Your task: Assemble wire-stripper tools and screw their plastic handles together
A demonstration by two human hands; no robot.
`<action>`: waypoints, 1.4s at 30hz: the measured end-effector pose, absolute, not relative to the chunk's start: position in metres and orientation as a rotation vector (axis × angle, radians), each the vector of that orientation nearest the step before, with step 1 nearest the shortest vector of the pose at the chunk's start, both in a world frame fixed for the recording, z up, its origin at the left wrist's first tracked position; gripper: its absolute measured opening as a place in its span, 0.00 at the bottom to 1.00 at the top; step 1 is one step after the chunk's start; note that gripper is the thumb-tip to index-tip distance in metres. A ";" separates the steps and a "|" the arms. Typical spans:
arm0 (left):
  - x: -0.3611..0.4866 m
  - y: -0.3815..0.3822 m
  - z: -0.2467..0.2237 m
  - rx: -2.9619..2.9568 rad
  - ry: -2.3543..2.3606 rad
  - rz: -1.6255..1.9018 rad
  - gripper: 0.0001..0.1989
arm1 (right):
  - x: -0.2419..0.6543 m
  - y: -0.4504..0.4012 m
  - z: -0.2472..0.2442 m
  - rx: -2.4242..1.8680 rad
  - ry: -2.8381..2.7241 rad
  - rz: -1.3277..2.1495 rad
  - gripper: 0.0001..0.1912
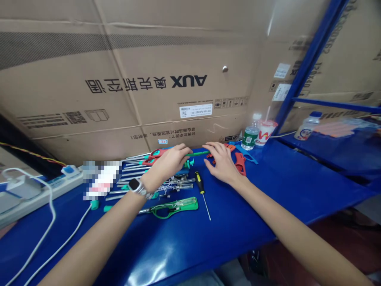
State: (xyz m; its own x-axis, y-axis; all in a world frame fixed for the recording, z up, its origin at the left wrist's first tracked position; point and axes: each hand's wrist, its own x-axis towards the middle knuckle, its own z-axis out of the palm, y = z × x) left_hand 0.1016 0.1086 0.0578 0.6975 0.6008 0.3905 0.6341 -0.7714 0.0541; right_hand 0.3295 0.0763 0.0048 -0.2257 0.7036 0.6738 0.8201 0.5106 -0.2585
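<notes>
A thin green plastic piece [199, 153], seen nearly edge-on, spans the gap between my hands. My left hand [174, 159], with a watch on its wrist, has its fingers closed on the left end. The fingers of my right hand [222, 162] curl over the other end, its thumb lower down. Below them lies a black and yellow screwdriver [199, 183], tip toward me. An opened green long-neck lighter [175, 206] shows its inner parts. Under my left arm are several metal lighter tubes [131, 173] with wired innards and red lighter shells [149, 159].
Red plastic shells [240, 163] and a blue shell [247, 154] lie right of my right hand. Behind stand a water bottle [251, 133] and a paper cup [265, 132]. A large carton [143, 107] backs the blue table [232, 222]; a power strip [44, 196] with cables runs along the left.
</notes>
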 end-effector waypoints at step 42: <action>-0.004 -0.004 -0.004 -3.018 -1.358 -0.778 0.17 | 0.266 0.014 -0.014 -0.923 -2.543 0.316 0.14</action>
